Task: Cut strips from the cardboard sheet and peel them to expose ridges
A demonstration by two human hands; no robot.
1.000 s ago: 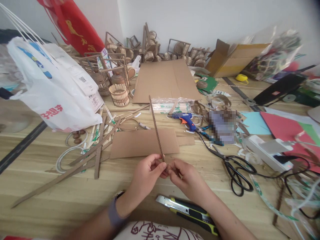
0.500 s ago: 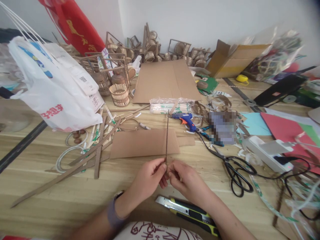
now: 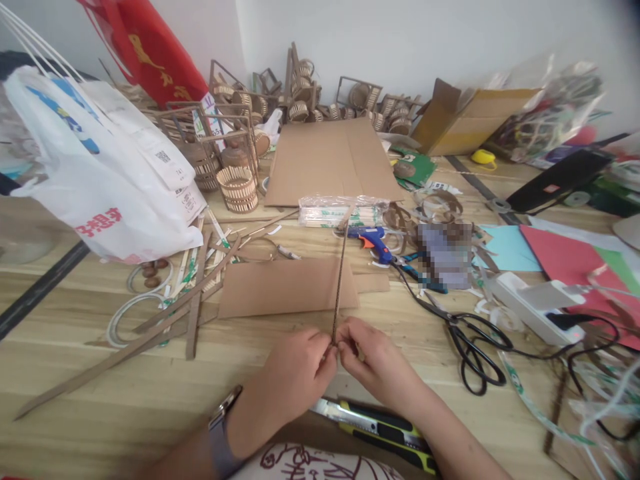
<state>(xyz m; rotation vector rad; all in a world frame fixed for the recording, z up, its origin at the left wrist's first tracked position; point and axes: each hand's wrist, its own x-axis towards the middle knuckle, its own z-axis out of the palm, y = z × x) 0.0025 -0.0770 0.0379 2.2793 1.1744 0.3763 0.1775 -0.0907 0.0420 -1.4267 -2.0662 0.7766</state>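
Shift of hands and strip: since a second ago, the left hand (image 3: 303, 367) has rolled over, showing more of its back and the watch (image 3: 225, 407); the cardboard strip (image 3: 340, 283) has swung from leaning left to leaning slightly right.
Near edge: a yellow-and-black utility knife (image 3: 377, 427) lies close to the person, its blade tip hidden by the left hand.
Right side: black-handled scissors (image 3: 475, 343) lie well apart from the hands; farther over are a white power strip (image 3: 533, 310) and red paper (image 3: 580, 267).
Beyond the hands: a flat cardboard rectangle (image 3: 280, 287) lies partly behind the strip, with a blue glue gun (image 3: 377, 243) near the strip's far end in view; whether they touch cannot be told.
Left side: loose brown strips (image 3: 105, 367), a slatted basket (image 3: 237, 190) and a bulging white plastic bag (image 3: 100, 193).
Back: a large cardboard sheet (image 3: 330, 163) and an open carton (image 3: 470, 123).
Strip's look: thin, straight, brown, dark fluting along its edge.
Strip's place: raised at the middle, near end between both hands.
Grip: left fingers and thumb pinch that end; right hand (image 3: 373, 357) pinches it just alongside.
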